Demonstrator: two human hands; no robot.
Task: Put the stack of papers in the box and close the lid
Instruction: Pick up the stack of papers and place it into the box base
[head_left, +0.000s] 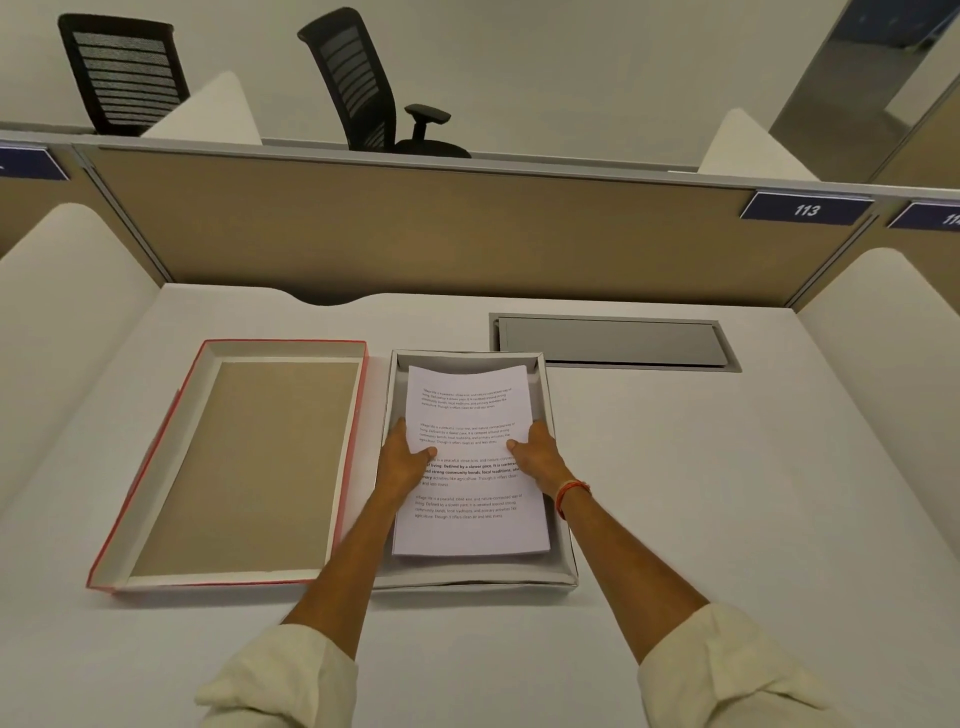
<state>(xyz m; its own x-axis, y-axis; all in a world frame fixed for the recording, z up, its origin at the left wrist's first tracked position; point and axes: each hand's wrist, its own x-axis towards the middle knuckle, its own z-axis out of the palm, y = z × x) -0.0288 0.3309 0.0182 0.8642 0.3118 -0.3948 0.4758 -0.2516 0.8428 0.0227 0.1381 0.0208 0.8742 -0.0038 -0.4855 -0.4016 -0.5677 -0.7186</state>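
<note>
A stack of white printed papers (467, 415) lies inside the shallow grey-white box (563, 566) at the middle of the desk, its far end curling up slightly against the box's far wall. My left hand (402, 457) grips the stack's left edge, thumb on top. My right hand (537, 457), with an orange thread at the wrist, grips the right edge the same way. The lid (234, 462), red outside and tan inside, lies upside down just left of the box.
A grey metal cable flap (613, 343) is set into the desk behind and right of the box. White side dividers and a tan partition panel enclose the desk. Two black office chairs stand beyond the partition.
</note>
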